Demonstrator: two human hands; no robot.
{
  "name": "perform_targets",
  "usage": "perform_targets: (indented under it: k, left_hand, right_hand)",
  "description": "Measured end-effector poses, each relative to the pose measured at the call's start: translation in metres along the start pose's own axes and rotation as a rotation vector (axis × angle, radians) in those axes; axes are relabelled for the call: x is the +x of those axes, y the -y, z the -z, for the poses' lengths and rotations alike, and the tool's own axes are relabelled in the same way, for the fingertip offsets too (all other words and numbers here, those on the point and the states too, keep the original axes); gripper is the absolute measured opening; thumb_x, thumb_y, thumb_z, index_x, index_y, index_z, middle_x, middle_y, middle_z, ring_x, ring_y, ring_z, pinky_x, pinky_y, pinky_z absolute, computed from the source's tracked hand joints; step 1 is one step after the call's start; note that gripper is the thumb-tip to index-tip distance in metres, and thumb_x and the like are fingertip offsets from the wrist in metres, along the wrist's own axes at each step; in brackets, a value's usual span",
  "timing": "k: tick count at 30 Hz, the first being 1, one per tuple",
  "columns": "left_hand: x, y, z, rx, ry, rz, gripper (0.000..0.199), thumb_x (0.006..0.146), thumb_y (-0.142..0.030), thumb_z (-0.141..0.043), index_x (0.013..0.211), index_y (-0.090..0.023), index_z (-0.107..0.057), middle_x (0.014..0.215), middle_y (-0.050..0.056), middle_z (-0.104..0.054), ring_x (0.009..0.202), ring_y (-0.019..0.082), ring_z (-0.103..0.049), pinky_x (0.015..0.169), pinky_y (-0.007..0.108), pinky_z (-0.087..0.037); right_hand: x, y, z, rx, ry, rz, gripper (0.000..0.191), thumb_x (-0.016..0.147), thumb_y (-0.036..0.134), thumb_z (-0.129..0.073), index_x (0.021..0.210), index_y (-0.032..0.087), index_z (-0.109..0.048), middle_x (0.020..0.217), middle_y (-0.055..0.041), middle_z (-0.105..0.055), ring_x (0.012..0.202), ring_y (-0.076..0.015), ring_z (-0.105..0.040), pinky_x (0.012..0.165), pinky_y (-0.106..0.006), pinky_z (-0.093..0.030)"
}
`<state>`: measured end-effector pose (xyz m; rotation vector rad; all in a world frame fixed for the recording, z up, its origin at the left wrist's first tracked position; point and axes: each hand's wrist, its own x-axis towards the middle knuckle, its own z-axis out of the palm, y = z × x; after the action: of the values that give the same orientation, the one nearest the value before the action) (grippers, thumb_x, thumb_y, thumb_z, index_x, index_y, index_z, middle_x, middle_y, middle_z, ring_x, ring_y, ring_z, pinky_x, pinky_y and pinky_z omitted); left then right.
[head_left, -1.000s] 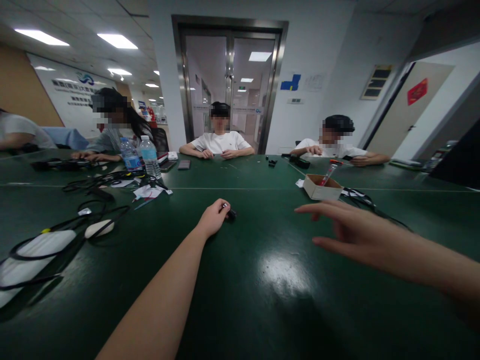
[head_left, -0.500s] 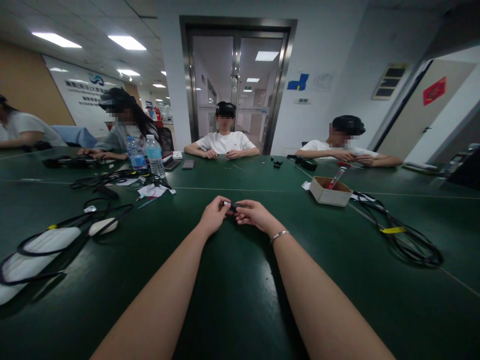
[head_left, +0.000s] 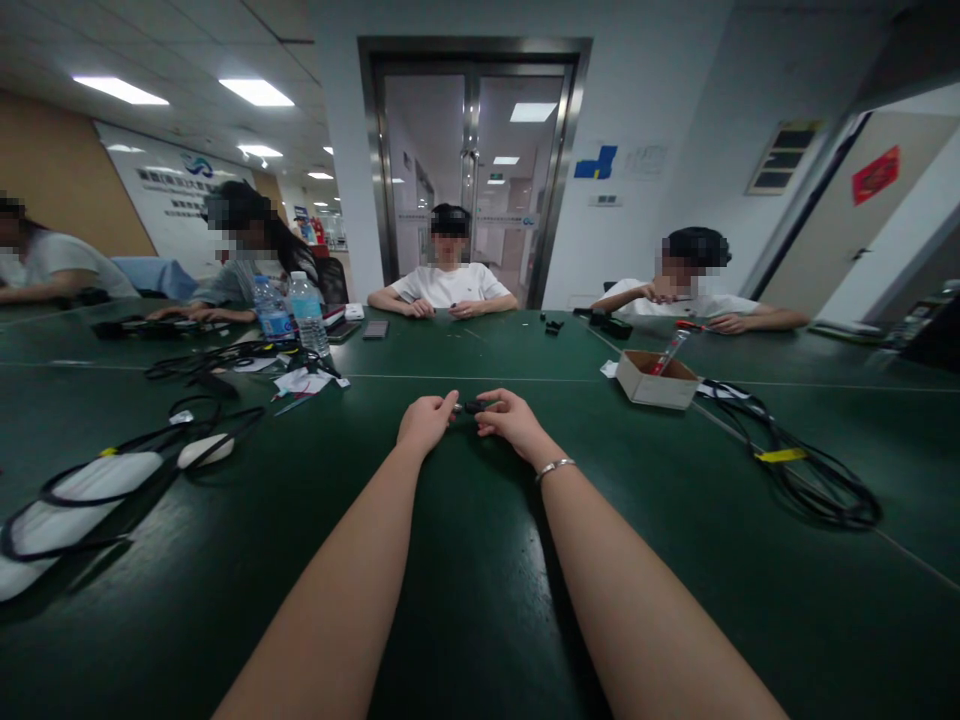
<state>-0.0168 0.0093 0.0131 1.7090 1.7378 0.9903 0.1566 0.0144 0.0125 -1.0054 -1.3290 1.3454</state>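
Over the green table [head_left: 480,560], my left hand [head_left: 424,424] is closed in a pinch on a small silver-tipped piece [head_left: 457,408], mostly hidden by the fingers. Facing it, my right hand [head_left: 516,424], with a bracelet at the wrist, pinches a small black cylindrical piece [head_left: 474,407] between thumb and fingers. The two pieces lie nearly end to end. They are too small to tell their exact kind, or whether they touch.
Left lie a white power strip [head_left: 90,495], a white mouse [head_left: 206,452], black cables and two water bottles [head_left: 309,318]. Right stand an open cardboard box [head_left: 656,385] with a red-and-clear tube [head_left: 670,353] and a coiled black cable [head_left: 825,490]. Several people sit around the table.
My fingertips have drawn slightly apart, showing more of the black piece in my right hand. The person at the right has raised one hand toward the head.
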Motion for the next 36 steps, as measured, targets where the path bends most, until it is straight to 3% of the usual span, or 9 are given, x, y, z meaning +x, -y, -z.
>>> perform_targets:
  k: [6,14,23,30,36]
  left_hand:
    - [-0.005,-0.001,0.004,-0.019,-0.086,-0.018,0.059,0.081,-0.068,-0.036,0.059,-0.018,-0.06,0.055,0.003,-0.058,0.053,0.017,-0.052,0.053,0.028,-0.032]
    - [-0.009,-0.005,0.003,-0.04,-0.114,-0.044,0.056,0.082,-0.066,-0.037,0.061,-0.019,-0.06,0.058,0.003,-0.059,0.054,0.017,-0.051,0.052,0.027,-0.031]
    - [-0.001,0.003,-0.001,-0.054,-0.015,-0.077,0.054,0.083,-0.063,-0.037,0.072,-0.018,-0.064,0.064,0.003,-0.061,0.058,0.016,-0.054,0.054,0.027,-0.034]
    - [0.004,0.012,-0.005,-0.215,0.063,-0.134,0.048,0.081,-0.061,-0.044,0.078,-0.017,-0.064,0.067,0.003,-0.061,0.06,0.014,-0.054,0.054,0.024,-0.037]
    - [-0.001,0.004,-0.002,-0.361,0.066,-0.136,0.035,0.078,-0.049,-0.054,0.085,-0.017,-0.064,0.07,0.002,-0.061,0.062,0.013,-0.054,0.055,0.022,-0.04]
  right_hand:
    - [-0.001,0.003,0.001,0.001,0.101,-0.027,0.031,0.07,-0.005,-0.066,0.093,0.013,-0.057,0.065,0.0008,-0.063,0.05,-0.01,-0.062,0.045,-0.014,-0.053]
    - [-0.004,0.007,-0.001,-0.002,0.114,-0.021,0.029,0.071,-0.002,-0.069,0.09,0.014,-0.056,0.064,0.0008,-0.064,0.05,-0.0093,-0.061,0.045,-0.014,-0.053]
    - [-0.002,0.004,0.0,0.008,0.121,-0.007,0.028,0.071,-0.001,-0.07,0.091,0.013,-0.056,0.065,-0.0002,-0.063,0.05,-0.0091,-0.06,0.046,-0.014,-0.052]
    - [-0.004,0.005,0.001,0.047,0.101,-0.018,0.02,0.079,0.006,-0.067,0.097,0.011,-0.059,0.06,0.0003,-0.06,0.048,-0.0087,-0.058,0.049,-0.016,-0.054]
    - [-0.001,0.002,0.0,0.062,0.042,0.009,0.018,0.079,0.011,-0.068,0.095,0.012,-0.059,0.061,-0.0003,-0.061,0.05,-0.0098,-0.058,0.047,-0.017,-0.054]
